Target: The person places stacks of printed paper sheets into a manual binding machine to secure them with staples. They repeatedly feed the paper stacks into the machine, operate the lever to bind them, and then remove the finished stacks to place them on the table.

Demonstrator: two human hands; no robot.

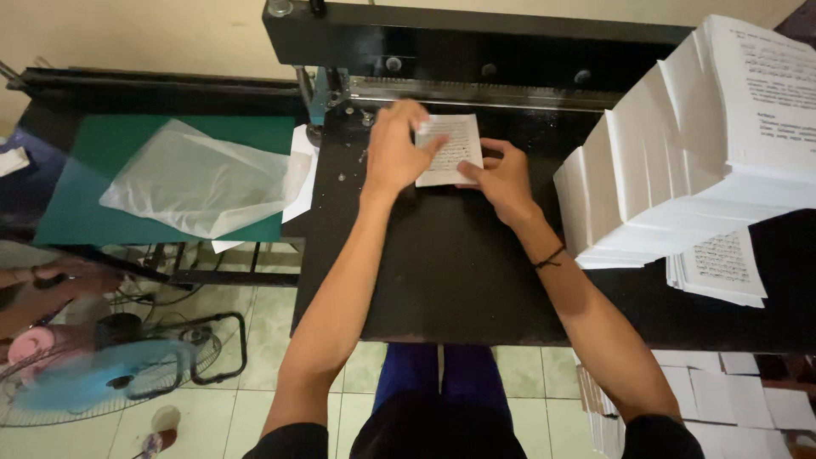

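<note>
Small printed white paper stack (450, 149) lies upright on black machine bed (442, 272), directly between both hands: left hand (393, 153) curled over its left edge, right hand (503, 180) pinching its lower right corner.

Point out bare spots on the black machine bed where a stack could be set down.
Free: the black bed between the forearms, from the hands down to the near edge. Left of the left hand there is a narrow strip, speckled with scraps. Crowded: the right side, under tall paper stacks, and the small printed stack that both hands, including the right hand, hold.
</note>
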